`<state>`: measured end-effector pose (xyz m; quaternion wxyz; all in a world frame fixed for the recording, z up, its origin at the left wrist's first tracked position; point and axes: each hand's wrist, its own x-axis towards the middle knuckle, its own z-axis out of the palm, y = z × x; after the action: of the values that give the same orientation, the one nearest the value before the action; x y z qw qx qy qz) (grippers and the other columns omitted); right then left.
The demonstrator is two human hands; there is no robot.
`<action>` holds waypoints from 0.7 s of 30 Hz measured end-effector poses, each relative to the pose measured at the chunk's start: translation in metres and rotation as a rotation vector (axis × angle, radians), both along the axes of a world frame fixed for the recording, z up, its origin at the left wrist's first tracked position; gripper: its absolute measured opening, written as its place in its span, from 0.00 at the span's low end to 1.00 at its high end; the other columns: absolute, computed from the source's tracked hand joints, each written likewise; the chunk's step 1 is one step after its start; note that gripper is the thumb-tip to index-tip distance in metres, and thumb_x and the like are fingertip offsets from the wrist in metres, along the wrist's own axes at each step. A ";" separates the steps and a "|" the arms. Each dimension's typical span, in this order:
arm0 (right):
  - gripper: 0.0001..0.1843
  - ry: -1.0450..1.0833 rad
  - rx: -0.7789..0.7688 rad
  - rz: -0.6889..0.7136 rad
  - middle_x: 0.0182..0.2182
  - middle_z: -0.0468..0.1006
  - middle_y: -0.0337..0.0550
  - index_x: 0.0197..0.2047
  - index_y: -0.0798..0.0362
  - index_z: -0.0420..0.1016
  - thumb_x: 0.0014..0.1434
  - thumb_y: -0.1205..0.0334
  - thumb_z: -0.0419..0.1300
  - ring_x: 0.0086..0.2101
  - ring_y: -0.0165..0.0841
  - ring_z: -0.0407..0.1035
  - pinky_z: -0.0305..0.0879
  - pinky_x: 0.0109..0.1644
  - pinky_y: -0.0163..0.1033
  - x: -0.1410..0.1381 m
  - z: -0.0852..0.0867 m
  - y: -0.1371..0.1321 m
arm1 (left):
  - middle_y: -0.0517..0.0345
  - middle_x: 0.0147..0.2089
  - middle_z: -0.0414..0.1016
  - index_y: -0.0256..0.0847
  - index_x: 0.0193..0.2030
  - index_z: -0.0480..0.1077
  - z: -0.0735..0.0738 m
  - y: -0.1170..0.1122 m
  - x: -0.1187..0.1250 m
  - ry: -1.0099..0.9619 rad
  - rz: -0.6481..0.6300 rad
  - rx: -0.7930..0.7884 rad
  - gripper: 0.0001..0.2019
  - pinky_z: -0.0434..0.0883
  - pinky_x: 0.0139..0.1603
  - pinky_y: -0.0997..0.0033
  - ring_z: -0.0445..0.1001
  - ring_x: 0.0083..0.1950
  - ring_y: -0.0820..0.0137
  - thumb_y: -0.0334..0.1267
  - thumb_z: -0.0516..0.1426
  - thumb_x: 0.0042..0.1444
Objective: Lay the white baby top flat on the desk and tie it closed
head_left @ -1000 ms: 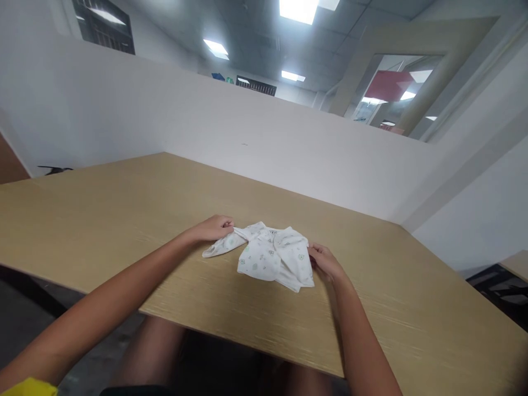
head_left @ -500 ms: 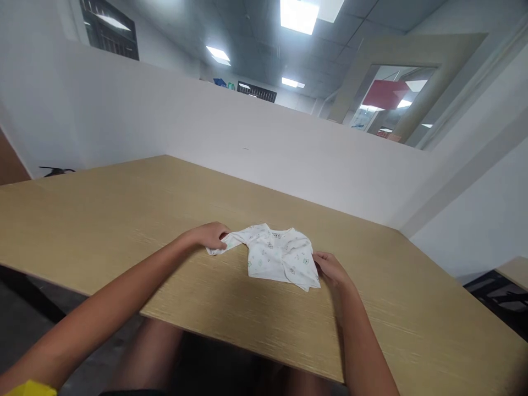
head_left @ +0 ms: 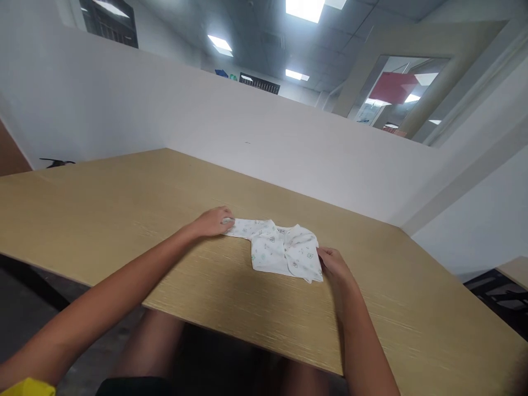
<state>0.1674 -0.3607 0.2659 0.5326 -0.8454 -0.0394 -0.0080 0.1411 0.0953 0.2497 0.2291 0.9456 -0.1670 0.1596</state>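
A small white baby shirt (head_left: 269, 254) with a scattered print lies on the table, its neck opening toward the far side. Its left sleeve is stretched out sideways, and my left hand (head_left: 215, 221) has its fingers closed around the cuff end. My right hand (head_left: 335, 265) pinches the shirt's right edge. The other sleeve is not seen spread out; it seems folded in or hidden at that side. The shirt's front looks mostly flat, with a fold line down the middle and an uneven lower right corner.
The wooden table (head_left: 124, 192) has its near edge just before my legs. A white partition wall (head_left: 247, 126) stands along the far side. A dark object (head_left: 56, 163) shows beyond the left edge, and a dark rack (head_left: 501, 294) stands beyond the right.
My left hand has moved up and slightly right with the sleeve, which now lies straighter and more level. The shirt's front is smoother. My right hand remains at the right edge.
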 end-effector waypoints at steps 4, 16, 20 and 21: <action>0.24 0.122 0.011 0.091 0.33 0.78 0.50 0.34 0.62 0.77 0.44 0.48 0.70 0.35 0.37 0.71 0.65 0.38 0.37 -0.009 0.007 0.008 | 0.43 0.74 0.61 0.30 0.72 0.66 -0.021 -0.017 0.006 0.131 0.032 0.161 0.37 0.58 0.75 0.56 0.61 0.74 0.54 0.56 0.39 0.70; 0.28 -0.602 -0.539 -0.206 0.46 0.80 0.53 0.45 0.56 0.83 0.50 0.45 0.58 0.51 0.47 0.69 0.61 0.62 0.51 0.012 0.011 -0.030 | 0.62 0.82 0.28 0.40 0.83 0.36 -0.032 0.000 0.015 0.335 0.048 0.255 0.43 0.36 0.81 0.54 0.31 0.83 0.64 0.65 0.31 0.69; 0.25 -0.392 -0.608 -0.190 0.49 0.80 0.49 0.44 0.52 0.84 0.47 0.47 0.62 0.53 0.48 0.69 0.61 0.63 0.50 0.016 -0.002 -0.035 | 0.59 0.82 0.29 0.38 0.83 0.39 -0.029 -0.001 0.013 0.340 0.039 0.233 0.43 0.37 0.81 0.53 0.31 0.83 0.62 0.64 0.33 0.70; 0.23 -0.356 -0.609 -0.171 0.48 0.80 0.48 0.43 0.52 0.84 0.47 0.47 0.63 0.52 0.46 0.70 0.63 0.61 0.48 0.016 -0.003 -0.036 | 0.58 0.82 0.30 0.37 0.83 0.39 -0.028 -0.001 0.013 0.341 0.037 0.230 0.43 0.37 0.81 0.53 0.32 0.83 0.61 0.64 0.33 0.70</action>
<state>0.1838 -0.3968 0.2632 0.2385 -0.9509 -0.0610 -0.1874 0.1539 0.0943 0.2213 0.1416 0.9818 -0.1253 -0.0185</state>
